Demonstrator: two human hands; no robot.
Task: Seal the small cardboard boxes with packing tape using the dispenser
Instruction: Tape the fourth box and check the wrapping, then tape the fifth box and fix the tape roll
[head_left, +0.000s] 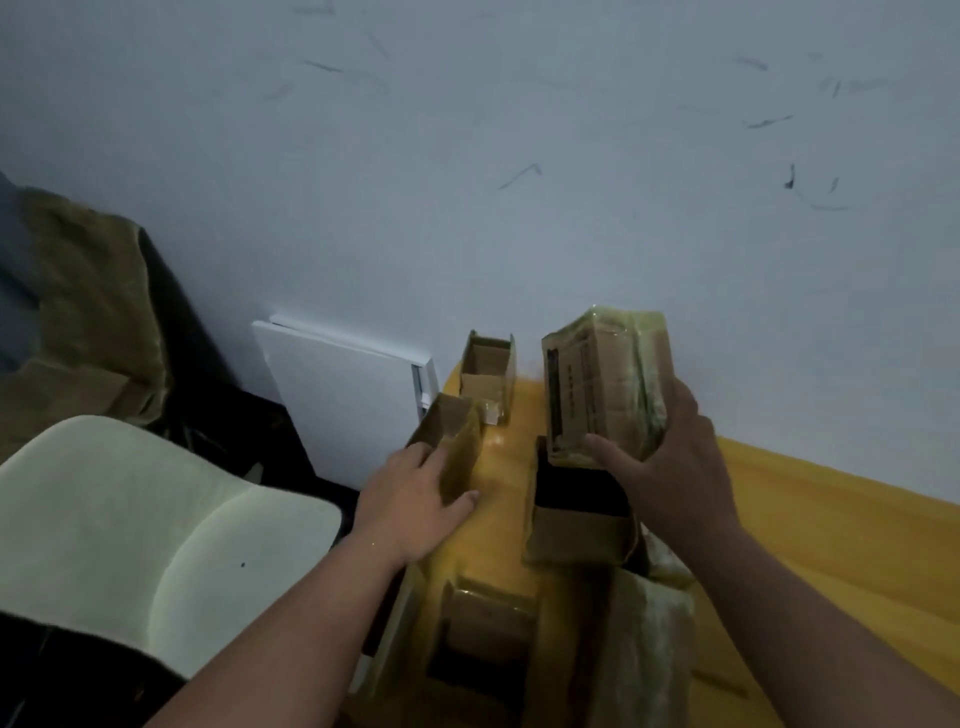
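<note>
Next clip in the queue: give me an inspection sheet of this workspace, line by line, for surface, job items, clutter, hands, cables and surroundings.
Surface: yellow table, glossy, set against the wall.
Job's things: taped box held above the table; open box at the left edge; second open box at the back; more boxes near the front, some open. Tape dispenser: nothing seen.
Clutter: crumpled clear wrap at the front.
Grippers: left hand grips the open box at the edge; right hand grips the taped box.
Cables: nothing seen.
Surroundings: scuffed wall; pale chair on the left; white panel leaning on the wall.
</note>
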